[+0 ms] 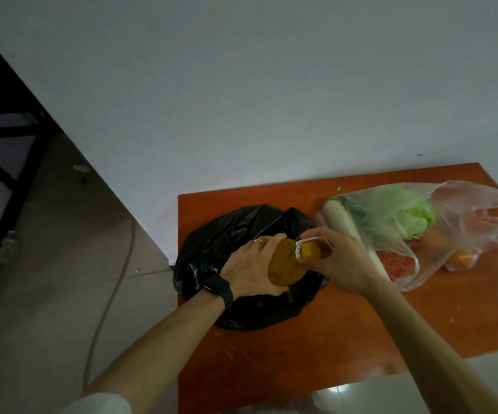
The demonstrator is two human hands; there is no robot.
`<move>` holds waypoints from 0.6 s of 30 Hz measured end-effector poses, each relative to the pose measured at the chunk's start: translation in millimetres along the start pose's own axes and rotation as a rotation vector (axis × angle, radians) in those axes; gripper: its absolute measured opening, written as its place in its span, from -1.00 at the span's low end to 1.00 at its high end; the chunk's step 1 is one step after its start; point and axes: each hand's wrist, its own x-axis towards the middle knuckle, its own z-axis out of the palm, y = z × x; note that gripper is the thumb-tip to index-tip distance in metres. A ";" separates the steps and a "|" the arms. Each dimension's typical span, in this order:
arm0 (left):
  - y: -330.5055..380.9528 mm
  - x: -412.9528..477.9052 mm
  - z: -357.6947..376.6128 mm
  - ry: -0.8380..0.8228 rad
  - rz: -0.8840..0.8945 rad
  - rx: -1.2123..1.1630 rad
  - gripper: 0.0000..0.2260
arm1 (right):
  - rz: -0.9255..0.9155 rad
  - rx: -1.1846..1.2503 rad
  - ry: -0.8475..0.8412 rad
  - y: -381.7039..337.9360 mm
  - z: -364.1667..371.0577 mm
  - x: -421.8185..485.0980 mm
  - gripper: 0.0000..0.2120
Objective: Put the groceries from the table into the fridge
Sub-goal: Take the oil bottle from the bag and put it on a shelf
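two hands, one item in hold; i log the rest as it lies. item 1, bottle [285,265]: yellow, tipped on its side with the cap end toward the right, over the black bag [241,234] at the left part of the table [316,339]; i cannot tell whether it touches the bag. left hand [250,265]: fingers curled round the bottle's body from the left, ring [258,241] on one finger, dark watch [219,289] on the wrist. right hand [338,264]: fingers and thumb pinching the white handle [313,240] at the bottle's neck. item 2, black bag: crumpled, low on the table, its left side reaching the table's left edge. item 3, clear bag [465,222]: on the right part of the table, handles loose; inside i make out a green cabbage [412,216], something orange [459,258] and something red [397,261], neither sharp enough to name. item 4, radish [343,222]: long, white, lying along the clear bag's left side; i cannot tell whether it is inside; its near end is hidden by the right wrist. surroundings: pale wall [241,100] behind the table, grey floor [62,264] to the left.
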 end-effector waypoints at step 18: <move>91.8 3.5 -109.5 0.499 0.074 -0.613 -0.18 | -0.039 0.414 0.319 -30.0 15.5 -60.8 0.19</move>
